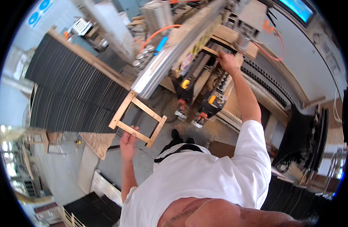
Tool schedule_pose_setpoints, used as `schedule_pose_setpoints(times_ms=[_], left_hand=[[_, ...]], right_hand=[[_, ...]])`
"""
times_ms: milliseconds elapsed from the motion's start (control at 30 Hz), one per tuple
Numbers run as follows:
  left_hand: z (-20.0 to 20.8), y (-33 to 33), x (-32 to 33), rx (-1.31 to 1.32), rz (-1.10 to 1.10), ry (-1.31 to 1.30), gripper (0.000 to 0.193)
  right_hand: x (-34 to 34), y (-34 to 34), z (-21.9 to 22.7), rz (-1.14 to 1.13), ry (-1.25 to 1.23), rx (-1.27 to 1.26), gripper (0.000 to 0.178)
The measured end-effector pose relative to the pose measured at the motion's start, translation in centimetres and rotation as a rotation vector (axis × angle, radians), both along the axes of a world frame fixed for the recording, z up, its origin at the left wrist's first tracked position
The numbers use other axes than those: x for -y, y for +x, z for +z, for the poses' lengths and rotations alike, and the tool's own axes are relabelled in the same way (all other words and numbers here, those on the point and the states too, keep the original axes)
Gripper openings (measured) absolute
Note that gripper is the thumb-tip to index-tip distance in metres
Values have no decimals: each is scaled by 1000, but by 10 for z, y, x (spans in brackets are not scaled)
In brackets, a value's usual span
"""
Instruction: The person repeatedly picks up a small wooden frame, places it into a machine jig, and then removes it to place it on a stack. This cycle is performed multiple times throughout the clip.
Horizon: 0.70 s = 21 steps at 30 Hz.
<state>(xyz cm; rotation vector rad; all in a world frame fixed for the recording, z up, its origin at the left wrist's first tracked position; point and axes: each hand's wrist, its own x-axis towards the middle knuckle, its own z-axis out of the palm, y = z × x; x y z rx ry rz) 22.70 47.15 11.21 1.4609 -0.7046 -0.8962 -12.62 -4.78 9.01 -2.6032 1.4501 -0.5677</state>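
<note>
My left hand (128, 139) is closed on one rail of a small pale wooden frame (123, 109). The frame has two longer side pieces joined by two crossbars, with small dark dots near the joints, and is held up in the air left of the machine. My right hand (227, 62) reaches far forward into the woodworking machine (204, 79), its fingers curled down beside a short pale wooden strip (210, 50). Whatever lies under those fingertips is hidden.
A long metal beam (155, 73) crosses the machine's left side. Yellow and black clamps (208, 104) stand at its near end, with sawdust (208, 132) below. Tall stacks of dark strips (75, 83) fill the left. An orange hose (158, 30) curves behind the beam.
</note>
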Motion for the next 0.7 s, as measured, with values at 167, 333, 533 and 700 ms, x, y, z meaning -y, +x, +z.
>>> schedule_pose_setpoints(times_ms=[167,333,533,700], left_hand=[[105,42,-65,170,95,-139,36],[210,118,-129,348,335,-403,45],[313,282,-156,146,390,-703,35],[353,411,-114,21,277,-571,28]], right_hand=[[-16,3,7,-106,48,26,25],[-14,4,4,-208,31,-12,23],[-81,52,42,-153,-217,260,24],[-191,111,64,-95,-64,641,18]])
